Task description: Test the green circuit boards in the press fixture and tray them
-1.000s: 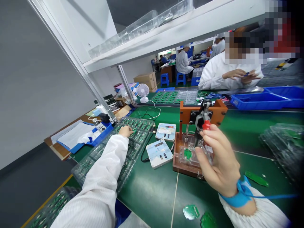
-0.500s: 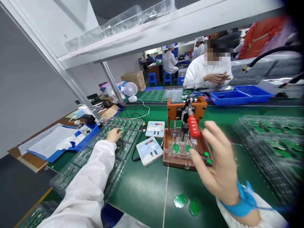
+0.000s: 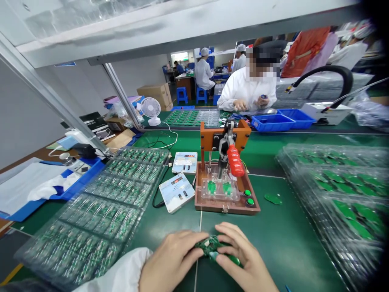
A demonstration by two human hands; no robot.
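My left hand (image 3: 170,259) and my right hand (image 3: 243,259) meet at the near edge of the green mat, both pinching small green circuit boards (image 3: 212,245) between their fingertips. Behind them stands a brown test fixture (image 3: 225,194) with a red-handled lever (image 3: 235,161) lowered over two green boards under a clear plate. Two green buttons (image 3: 248,197) sit on its right side.
Clear trays of boards (image 3: 106,202) lie to the left and more trays (image 3: 343,190) to the right. Two white meter boxes (image 3: 178,190) sit beside the fixture. One loose green board (image 3: 272,198) lies right of it. A person in white works across the table by blue bins (image 3: 281,119).
My right hand let go of the red lever and came down to the front. My left hand left the tray on the left. Both now hold boards together.
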